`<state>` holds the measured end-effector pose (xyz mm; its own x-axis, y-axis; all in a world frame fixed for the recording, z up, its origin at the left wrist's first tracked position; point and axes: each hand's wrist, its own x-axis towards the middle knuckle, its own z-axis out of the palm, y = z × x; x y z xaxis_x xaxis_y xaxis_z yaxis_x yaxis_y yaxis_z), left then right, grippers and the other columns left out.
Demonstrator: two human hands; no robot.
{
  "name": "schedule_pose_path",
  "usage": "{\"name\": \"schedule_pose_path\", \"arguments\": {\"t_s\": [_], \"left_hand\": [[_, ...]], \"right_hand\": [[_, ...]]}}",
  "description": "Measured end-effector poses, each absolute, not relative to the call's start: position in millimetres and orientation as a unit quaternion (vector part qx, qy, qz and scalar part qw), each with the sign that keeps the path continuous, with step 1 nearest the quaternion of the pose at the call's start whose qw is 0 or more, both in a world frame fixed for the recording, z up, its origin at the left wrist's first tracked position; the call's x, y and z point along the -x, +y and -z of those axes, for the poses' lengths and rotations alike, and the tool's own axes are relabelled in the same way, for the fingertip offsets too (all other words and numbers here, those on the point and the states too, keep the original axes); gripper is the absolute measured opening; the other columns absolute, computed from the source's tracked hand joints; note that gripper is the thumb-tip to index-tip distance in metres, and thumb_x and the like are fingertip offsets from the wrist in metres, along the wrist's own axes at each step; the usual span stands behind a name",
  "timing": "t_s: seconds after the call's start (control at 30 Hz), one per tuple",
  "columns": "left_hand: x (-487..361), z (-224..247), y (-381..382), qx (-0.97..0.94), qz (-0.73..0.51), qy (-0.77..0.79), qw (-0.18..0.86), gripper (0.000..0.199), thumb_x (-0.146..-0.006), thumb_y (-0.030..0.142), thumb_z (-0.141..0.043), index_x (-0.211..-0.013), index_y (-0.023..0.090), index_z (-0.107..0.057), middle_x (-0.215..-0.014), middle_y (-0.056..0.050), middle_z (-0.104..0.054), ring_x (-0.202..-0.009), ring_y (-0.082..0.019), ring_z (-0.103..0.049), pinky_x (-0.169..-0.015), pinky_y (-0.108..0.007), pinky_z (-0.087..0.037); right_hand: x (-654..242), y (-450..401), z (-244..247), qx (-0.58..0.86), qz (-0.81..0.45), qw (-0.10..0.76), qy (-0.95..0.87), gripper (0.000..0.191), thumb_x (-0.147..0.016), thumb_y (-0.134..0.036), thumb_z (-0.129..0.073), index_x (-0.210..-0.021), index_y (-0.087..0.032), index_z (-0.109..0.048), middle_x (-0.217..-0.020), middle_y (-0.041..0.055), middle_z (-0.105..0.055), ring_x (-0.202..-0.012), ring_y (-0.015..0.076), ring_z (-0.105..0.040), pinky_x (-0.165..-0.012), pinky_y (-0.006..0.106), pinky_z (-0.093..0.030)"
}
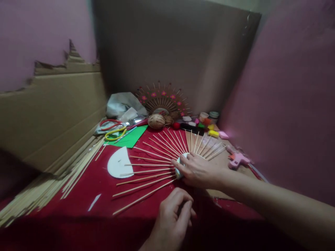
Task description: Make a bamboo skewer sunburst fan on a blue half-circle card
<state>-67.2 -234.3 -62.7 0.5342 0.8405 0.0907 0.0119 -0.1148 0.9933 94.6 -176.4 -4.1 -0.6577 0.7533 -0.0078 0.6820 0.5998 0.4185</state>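
Thin wooden sticks (146,171) fan out over the red cloth from a small pale half-disc (178,171). My right hand (195,169) lies on this half-disc and grips it, its fingers bent over the top and covering much of it. Nearer to me, below the lowest sticks, my left hand (176,214) is loosely curled, thumb against the fingers, and nothing shows in it. A separate white half-circle piece (119,164) rests on the cloth at the left, partly under the stick tips.
Loose sticks (47,186) lie along the cardboard wall (60,104) at left. Behind are scissors (115,134), green paper (134,137), twine (156,121) and a flowered stick fan (163,99). A pink glue gun (238,159) lies on brown board (243,174) at right.
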Motion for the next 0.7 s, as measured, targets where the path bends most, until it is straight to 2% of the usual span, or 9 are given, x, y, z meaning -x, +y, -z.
{"name": "schedule_pose_path", "arguments": {"t_s": [0.07, 0.13, 0.2, 0.27, 0.43, 0.5, 0.6, 0.67, 0.7], "left_hand": [[66, 62, -235, -0.655, -0.363, 0.325, 0.577, 0.020, -0.092, 0.030, -0.045, -0.084, 0.017, -0.057, -0.079, -0.004, -0.056, -0.061, -0.011, -0.056, -0.055, -0.021, -0.044], [64, 61, -235, -0.656, -0.371, 0.326, 0.571, 0.020, -0.092, 0.030, -0.046, -0.082, 0.017, -0.057, -0.079, -0.004, -0.056, -0.062, -0.011, -0.056, -0.055, -0.021, -0.045], [63, 60, -236, -0.658, -0.377, 0.329, 0.563, 0.021, -0.091, 0.029, -0.046, -0.080, 0.017, -0.058, -0.078, -0.003, -0.055, -0.061, -0.011, -0.055, -0.054, -0.021, -0.044], [62, 58, -237, -0.663, -0.380, 0.334, 0.551, 0.021, -0.091, 0.029, -0.046, -0.079, 0.017, -0.058, -0.076, -0.003, -0.054, -0.058, -0.011, -0.053, -0.053, -0.021, -0.043], [61, 61, -238, -0.680, -0.395, 0.343, 0.514, 0.018, -0.088, 0.022, -0.047, -0.073, 0.017, -0.057, -0.073, -0.002, -0.053, -0.056, -0.011, -0.052, -0.052, -0.021, -0.042], [60, 66, -236, -0.685, -0.406, 0.338, 0.503, 0.016, -0.086, 0.019, -0.048, -0.075, 0.017, -0.058, -0.073, -0.002, -0.055, -0.059, -0.012, -0.053, -0.052, -0.021, -0.041], [58, 70, -233, -0.663, -0.402, 0.335, 0.534, 0.013, -0.085, 0.024, -0.050, -0.079, 0.016, -0.058, -0.069, -0.003, -0.058, -0.057, -0.012, -0.053, -0.051, -0.022, -0.041], [56, 66, -231, -0.636, -0.376, 0.343, 0.580, 0.016, -0.085, 0.029, -0.053, -0.082, 0.014, -0.058, -0.066, -0.002, -0.060, -0.051, -0.011, -0.051, -0.049, -0.023, -0.039], [54, 61, -230, -0.623, -0.362, 0.341, 0.604, 0.017, -0.084, 0.030, -0.054, -0.084, 0.013, -0.057, -0.065, -0.002, -0.060, -0.049, -0.010, -0.050, -0.049, -0.023, -0.039]], "right_hand": [[-89, -180, 14, -0.394, -0.270, 0.099, 0.873, 0.036, -0.089, -0.015, -0.040, -0.124, -0.009, -0.048, -0.094, 0.0195, -0.065, -0.084, 0.0302, -0.064, -0.072, 0.047, -0.049], [-83, -184, 27, -0.406, -0.343, 0.094, 0.842, 0.039, -0.089, -0.012, -0.038, -0.127, -0.006, -0.048, -0.105, 0.0270, -0.065, -0.089, 0.0349, -0.065, -0.075, 0.052, -0.049], [-77, -188, 39, -0.438, -0.377, 0.085, 0.812, 0.042, -0.088, -0.011, -0.038, -0.129, -0.003, -0.048, -0.114, 0.0321, -0.061, -0.096, 0.0389, -0.065, -0.078, 0.055, -0.049], [-74, -192, 44, -0.459, -0.384, 0.081, 0.797, 0.042, -0.088, -0.010, -0.038, -0.128, -0.002, -0.050, -0.117, 0.0331, -0.060, -0.100, 0.0404, -0.064, -0.079, 0.056, -0.049], [-76, -198, 17, -0.457, -0.391, 0.037, 0.798, 0.038, -0.087, -0.006, -0.039, -0.120, -0.002, -0.057, -0.110, 0.0302, -0.064, -0.093, 0.0374, -0.066, -0.075, 0.049, -0.052], [-78, -198, -4, -0.457, -0.390, 0.020, 0.799, 0.036, -0.084, -0.004, -0.040, -0.114, -0.003, -0.060, -0.101, 0.0260, -0.067, -0.085, 0.0332, -0.067, -0.069, 0.043, -0.053], [-80, -202, -41, -0.481, -0.394, -0.014, 0.783, 0.032, -0.081, 0.000, -0.043, -0.105, -0.007, -0.062, -0.088, 0.0183, -0.067, -0.074, 0.0269, -0.065, -0.058, 0.035, -0.050], [-80, -211, -70, -0.508, -0.398, -0.067, 0.761, 0.032, -0.080, -0.001, -0.043, -0.105, -0.008, -0.062, -0.083, 0.0148, -0.066, -0.068, 0.0247, -0.064, -0.051, 0.031, -0.045], [-80, -218, -86, -0.528, -0.387, -0.136, 0.743, 0.031, -0.080, -0.002, -0.045, -0.103, -0.011, -0.063, -0.080, 0.0121, -0.066, -0.064, 0.0230, -0.063, -0.049, 0.030, -0.043]]}}
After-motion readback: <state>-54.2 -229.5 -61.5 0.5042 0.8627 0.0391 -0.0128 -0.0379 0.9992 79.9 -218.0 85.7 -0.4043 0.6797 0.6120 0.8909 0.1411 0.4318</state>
